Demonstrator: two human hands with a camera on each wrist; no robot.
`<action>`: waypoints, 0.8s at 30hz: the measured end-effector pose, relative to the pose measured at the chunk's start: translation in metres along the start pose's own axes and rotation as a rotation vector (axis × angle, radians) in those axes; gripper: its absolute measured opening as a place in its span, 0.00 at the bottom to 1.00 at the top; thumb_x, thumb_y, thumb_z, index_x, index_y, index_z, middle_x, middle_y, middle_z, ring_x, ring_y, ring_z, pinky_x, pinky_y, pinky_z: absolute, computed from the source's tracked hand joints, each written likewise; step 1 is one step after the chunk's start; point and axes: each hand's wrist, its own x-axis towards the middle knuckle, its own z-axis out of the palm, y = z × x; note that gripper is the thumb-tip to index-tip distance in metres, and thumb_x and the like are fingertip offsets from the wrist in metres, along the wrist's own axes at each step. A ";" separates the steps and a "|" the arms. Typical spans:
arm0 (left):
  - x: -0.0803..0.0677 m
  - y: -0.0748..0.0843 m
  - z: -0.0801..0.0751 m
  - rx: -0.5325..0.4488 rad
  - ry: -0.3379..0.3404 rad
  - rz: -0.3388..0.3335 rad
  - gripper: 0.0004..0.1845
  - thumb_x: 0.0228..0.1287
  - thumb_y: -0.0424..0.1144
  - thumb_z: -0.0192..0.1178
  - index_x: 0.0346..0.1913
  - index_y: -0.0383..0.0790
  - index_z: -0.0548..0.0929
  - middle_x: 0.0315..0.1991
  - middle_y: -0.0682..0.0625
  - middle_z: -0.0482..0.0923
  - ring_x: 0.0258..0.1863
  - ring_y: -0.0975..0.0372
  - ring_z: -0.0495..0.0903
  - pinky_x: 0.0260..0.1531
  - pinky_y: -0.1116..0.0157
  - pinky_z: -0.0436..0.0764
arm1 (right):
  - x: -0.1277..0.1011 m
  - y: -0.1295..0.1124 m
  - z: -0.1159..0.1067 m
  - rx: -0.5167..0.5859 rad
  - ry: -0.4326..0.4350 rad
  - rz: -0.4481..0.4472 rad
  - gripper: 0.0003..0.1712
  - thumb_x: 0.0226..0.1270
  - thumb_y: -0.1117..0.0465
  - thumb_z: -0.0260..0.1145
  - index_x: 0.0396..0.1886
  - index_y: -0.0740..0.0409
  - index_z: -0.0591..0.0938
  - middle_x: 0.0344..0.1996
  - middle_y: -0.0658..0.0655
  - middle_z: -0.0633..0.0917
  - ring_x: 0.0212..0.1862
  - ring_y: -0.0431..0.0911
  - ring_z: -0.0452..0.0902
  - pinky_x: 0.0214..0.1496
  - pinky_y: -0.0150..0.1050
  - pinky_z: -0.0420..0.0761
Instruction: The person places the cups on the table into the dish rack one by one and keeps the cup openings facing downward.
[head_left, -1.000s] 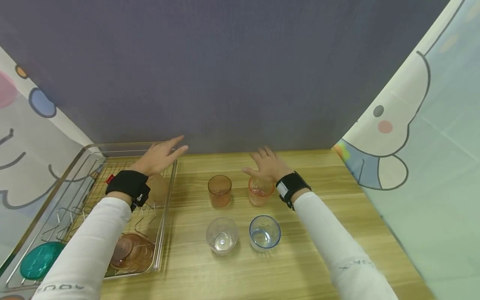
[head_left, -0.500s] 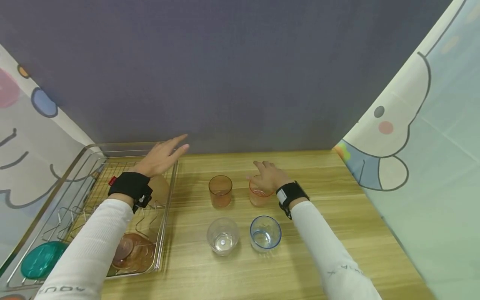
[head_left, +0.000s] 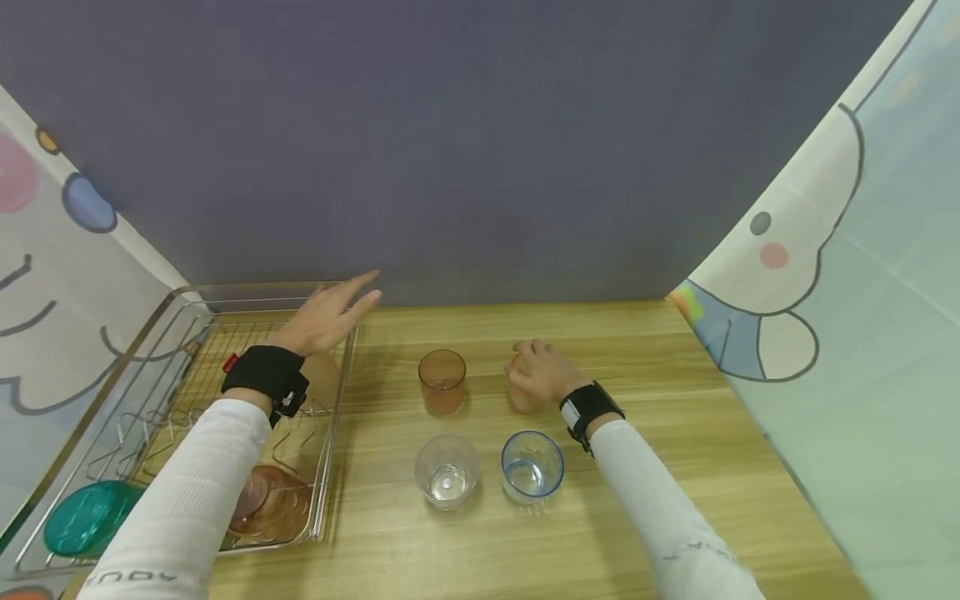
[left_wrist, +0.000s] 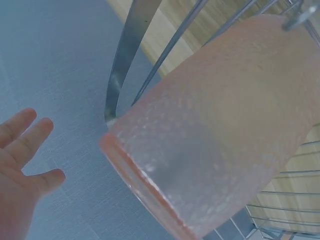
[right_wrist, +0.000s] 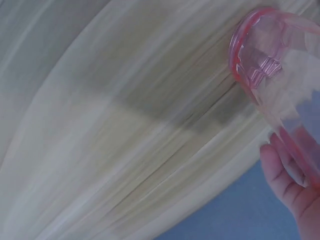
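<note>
My right hand (head_left: 543, 372) curls round a clear glass with a red-pink rim (right_wrist: 265, 60) at the back of the wooden table. In the right wrist view its fingertips (right_wrist: 272, 160) lie along the glass's side. My left hand (head_left: 318, 321) hovers over the back right corner of a wire dish rack (head_left: 330, 450), fingers spread and holding nothing. Beside it, a frosted peach-coloured glass (left_wrist: 215, 125) fills much of the left wrist view, within the rack. An amber glass (head_left: 442, 382), a plain clear glass (head_left: 447, 473) and a blue-rimmed glass (head_left: 532, 467) stand on the table.
A teal glass item (head_left: 93, 518) and a brown glass item (head_left: 272, 504) lie at the front of the rack. Behind the table rises a grey-blue partition (head_left: 480, 167). Cartoon-printed sheets (head_left: 795, 292) flank both sides.
My right hand has come down and closed its fingers round the red-pink-rimmed glass. My left hand stays over the rack, nearly still. The other glasses have not moved.
</note>
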 end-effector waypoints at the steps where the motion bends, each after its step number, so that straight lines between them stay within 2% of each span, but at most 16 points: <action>1: 0.000 0.000 -0.001 -0.009 0.001 -0.003 0.32 0.70 0.62 0.31 0.73 0.54 0.48 0.72 0.42 0.51 0.70 0.43 0.53 0.67 0.37 0.37 | 0.000 0.001 0.000 -0.009 -0.009 0.000 0.35 0.65 0.38 0.39 0.63 0.55 0.64 0.60 0.64 0.68 0.60 0.61 0.66 0.58 0.53 0.73; 5: -0.001 -0.002 -0.002 -0.038 0.006 -0.009 0.32 0.70 0.62 0.31 0.73 0.55 0.47 0.73 0.42 0.50 0.70 0.43 0.52 0.67 0.38 0.37 | -0.004 0.008 -0.004 -0.071 -0.051 0.003 0.29 0.70 0.44 0.36 0.60 0.56 0.66 0.58 0.61 0.67 0.59 0.58 0.63 0.60 0.53 0.70; 8: -0.001 -0.002 -0.002 -0.055 0.009 -0.003 0.32 0.70 0.62 0.31 0.73 0.56 0.47 0.73 0.42 0.50 0.70 0.43 0.51 0.67 0.38 0.38 | -0.009 0.012 -0.009 -0.196 -0.095 -0.013 0.22 0.71 0.52 0.39 0.57 0.56 0.69 0.55 0.59 0.67 0.58 0.58 0.61 0.60 0.55 0.67; 12: -0.002 -0.002 -0.004 -0.076 0.019 -0.003 0.31 0.70 0.61 0.31 0.73 0.56 0.48 0.73 0.42 0.50 0.70 0.43 0.51 0.67 0.39 0.41 | -0.016 0.018 -0.016 -0.407 -0.142 -0.057 0.20 0.65 0.59 0.46 0.55 0.57 0.71 0.54 0.57 0.67 0.55 0.59 0.61 0.56 0.57 0.67; 14: -0.002 -0.002 -0.005 -0.083 0.021 -0.009 0.31 0.70 0.61 0.30 0.73 0.56 0.48 0.73 0.42 0.50 0.71 0.43 0.51 0.67 0.39 0.41 | -0.018 0.021 -0.018 -0.421 -0.155 -0.043 0.22 0.63 0.59 0.46 0.56 0.58 0.71 0.56 0.57 0.67 0.56 0.60 0.60 0.56 0.59 0.66; 16: -0.002 -0.002 -0.005 -0.089 0.016 -0.015 0.31 0.70 0.62 0.30 0.73 0.57 0.47 0.73 0.42 0.49 0.71 0.43 0.50 0.67 0.39 0.41 | -0.020 0.025 -0.019 -0.346 -0.157 0.025 0.23 0.66 0.58 0.44 0.60 0.59 0.68 0.57 0.61 0.66 0.56 0.64 0.60 0.55 0.60 0.66; 19: -0.003 -0.004 -0.005 -0.095 0.005 -0.020 0.31 0.70 0.62 0.29 0.73 0.57 0.46 0.73 0.42 0.48 0.71 0.43 0.50 0.67 0.39 0.42 | -0.023 0.032 -0.019 -0.272 -0.148 0.103 0.26 0.66 0.56 0.44 0.62 0.59 0.66 0.60 0.62 0.64 0.58 0.67 0.59 0.58 0.63 0.64; 21: -0.004 -0.005 -0.005 -0.110 0.002 -0.027 0.31 0.70 0.62 0.29 0.72 0.58 0.45 0.73 0.43 0.47 0.71 0.43 0.51 0.67 0.40 0.45 | -0.025 0.036 -0.018 -0.280 -0.127 0.111 0.26 0.65 0.56 0.45 0.62 0.59 0.66 0.59 0.63 0.65 0.58 0.69 0.58 0.58 0.65 0.63; 24: -0.006 -0.007 -0.005 -0.130 0.008 -0.029 0.31 0.70 0.62 0.29 0.72 0.59 0.45 0.74 0.44 0.46 0.71 0.44 0.50 0.67 0.42 0.51 | -0.029 0.040 -0.015 -0.401 -0.090 0.042 0.26 0.64 0.55 0.47 0.60 0.59 0.70 0.54 0.61 0.68 0.55 0.67 0.62 0.57 0.65 0.64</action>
